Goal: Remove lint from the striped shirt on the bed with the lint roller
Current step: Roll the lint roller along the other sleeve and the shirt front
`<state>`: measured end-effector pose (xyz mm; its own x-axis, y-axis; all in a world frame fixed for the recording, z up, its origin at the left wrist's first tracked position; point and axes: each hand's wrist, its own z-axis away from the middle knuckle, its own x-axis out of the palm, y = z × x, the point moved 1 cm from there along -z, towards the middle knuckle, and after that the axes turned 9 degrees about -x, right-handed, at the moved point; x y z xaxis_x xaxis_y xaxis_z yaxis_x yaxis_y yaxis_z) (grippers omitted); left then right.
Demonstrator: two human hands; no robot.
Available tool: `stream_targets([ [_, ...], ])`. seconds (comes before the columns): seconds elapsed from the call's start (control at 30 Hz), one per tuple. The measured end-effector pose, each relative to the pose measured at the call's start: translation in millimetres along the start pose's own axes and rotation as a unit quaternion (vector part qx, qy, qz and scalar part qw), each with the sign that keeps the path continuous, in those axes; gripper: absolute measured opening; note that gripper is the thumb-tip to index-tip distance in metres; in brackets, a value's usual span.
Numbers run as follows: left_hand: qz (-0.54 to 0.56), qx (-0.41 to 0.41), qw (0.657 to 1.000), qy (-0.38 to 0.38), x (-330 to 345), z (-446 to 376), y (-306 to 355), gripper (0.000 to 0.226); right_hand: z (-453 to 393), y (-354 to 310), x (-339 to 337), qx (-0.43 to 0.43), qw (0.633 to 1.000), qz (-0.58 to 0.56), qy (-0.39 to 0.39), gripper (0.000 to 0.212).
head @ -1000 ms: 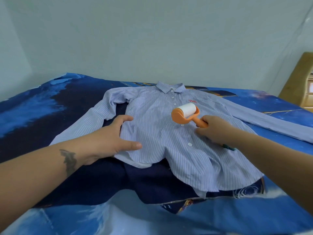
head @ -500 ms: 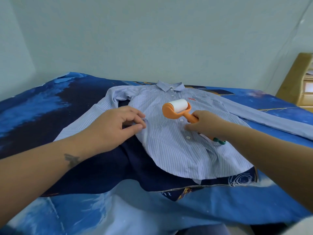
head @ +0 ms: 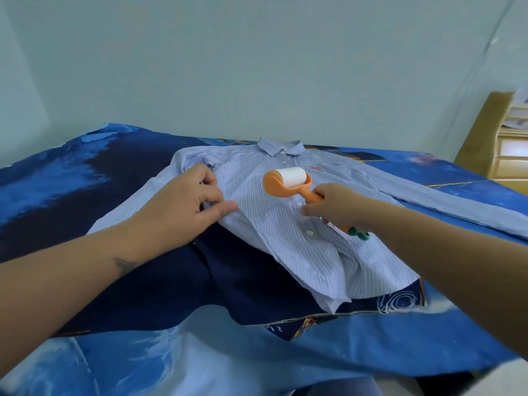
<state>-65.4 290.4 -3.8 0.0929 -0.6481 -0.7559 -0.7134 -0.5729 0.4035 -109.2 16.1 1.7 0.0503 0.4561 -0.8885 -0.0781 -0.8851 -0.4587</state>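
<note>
Striped shirt (head: 285, 224): lies front-up, buttoned, on the blue bed cover (head: 85, 181) at centre frame, collar toward the wall, one sleeve running off to the right edge.
Lint roller (head: 288, 181): white sticky drum in an orange frame, resting on the chest just left of the small red logo, orange handle slanting down to the right.
Right hand (head: 334, 207): fingers curled round the handle, clamped on it; the green handle end pokes out below the wrist.
Left hand (head: 185, 201): thumb and bent fingers pinch the shirt's left side edge, just beside the button placket's left panel, well left of the drum.
Risk: the cloth is bunched into folds under and below the left hand; a stroke could drag the loose fabric along with the drum, likely if that pinch slackens.
Risk, second: rolling over the buttons could snag or skip.
Shirt versus fingers: fabric sits between the left fingers; right fingers touch only the handle above it.
</note>
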Motion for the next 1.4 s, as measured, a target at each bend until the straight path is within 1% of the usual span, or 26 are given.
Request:
stream_targets([
  [0.03,0.003,-0.023,1.0,-0.008,-0.8,-2.7,-1.4,0.027,-0.2,0.3,-0.7,0.0,1.0,-0.001,-0.001,0.027],
  [0.07,-0.021,-0.038,0.999,-0.01,-0.3,-4.3,-3.8,0.028,-0.7,0.3,-0.7,0.001,1.0,-0.001,-0.001,0.027],
  [0.13,-0.132,-0.042,0.99,0.001,3.2,-2.2,-5.5,0.027,-2.3,0.4,0.2,0.006,1.0,0.003,-0.003,0.028],
  [0.17,-0.178,-0.022,0.984,0.011,5.9,0.5,-3.4,0.023,-3.1,0.6,0.9,0.009,1.0,0.009,-0.005,0.028],
  [0.2,-0.205,0.01,0.979,0.011,9.0,4.0,-0.3,0.019,-4.0,0.4,1.8,0.01,1.0,0.016,-0.007,0.028],
  [0.23,-0.213,0.048,0.976,-0.006,12.2,6.7,4.7,0.018,-4.6,0.6,2.4,0.01,1.0,0.023,-0.008,0.027],
  [0.33,-0.146,0.158,0.972,-0.091,20.6,14.3,24.3,0.023,-5.5,0.7,3.5,0.009,0.999,0.03,-0.011,0.019],
  [0.4,-0.109,0.237,0.958,-0.116,29.8,19.4,40.6,0.029,-6.0,-0.2,2.3,0.008,1.0,0.024,-0.007,0.015],
  [0.5,-0.109,0.342,0.926,-0.119,51.0,28.8,66.0,0.044,-6.7,-1.4,-3.0,0.004,1.0,0.013,0.004,0.014],
  [0.6,-0.167,0.427,0.88,-0.126,75.9,38.1,89.0,0.059,-8.2,-2.4,-8.0,0.005,1.0,0.01,0.011,0.016],
  [0.63,-0.194,0.442,0.866,-0.127,84.9,41.2,96.2,0.06,-9.0,-2.5,-8.8,0.007,1.0,0.012,0.01,0.018],
  [0.67,-0.213,0.451,0.858,-0.118,95.0,44.3,103.4,0.056,-9.9,-2.1,-9.3,0.008,1.0,0.012,0.011,0.02],
  [0.73,-0.219,0.454,0.86,-0.083,113.5,50.1,114.7,0.038,-11.6,-2.9,-9.3,0.007,1.0,0.013,0.013,0.022],
  [0.77,-0.217,0.449,0.864,-0.064,121.0,51.7,119.0,0.034,-12.1,-3.5,-9.3,0.005,1.0,0.014,0.012,0.021],
  [0.83,-0.231,0.432,0.871,-0.034,131.6,51.8,125.2,0.031,-12.3,-4.3,-9.7,0.001,1.0,0.016,0.009,0.022],
  [0.97,-0.239,0.382,0.893,-0.009,132.9,42.6,131.0,0.029,-11.3,-3.2,-12.3,-0.006,1.0,0.014,0.011,0.021],
  [1.1,-0.199,0.337,0.92,0.005,127.0,32.0,131.0,0.02,-9.7,0.3,-16.2,0.0,1.0,0.014,0.013,0.021],
  [1.17,-0.203,0.327,0.923,0.003,125.6,27.8,128.4,0.024,-7.9,1.6,-18.0,0.004,1.0,0.015,0.012,0.022],
  [1.23,-0.213,0.333,0.919,-0.014,124.7,26.2,125.3,0.026,-6.6,2.3,-19.7,0.005,1.0,0.021,0.01,0.022],
  [1.33,-0.202,0.333,0.92,-0.035,115.6,27.0,127.0,0.022,-4.0,2.8,-23.9,0.003,0.999,0.033,0.015,0.021],
  [1.4,-0.166,0.318,0.933,-0.034,107.0,27.6,131.0,0.015,-2.0,4.4,-28.0,0.0,0.999,0.04,0.02,0.02],
])
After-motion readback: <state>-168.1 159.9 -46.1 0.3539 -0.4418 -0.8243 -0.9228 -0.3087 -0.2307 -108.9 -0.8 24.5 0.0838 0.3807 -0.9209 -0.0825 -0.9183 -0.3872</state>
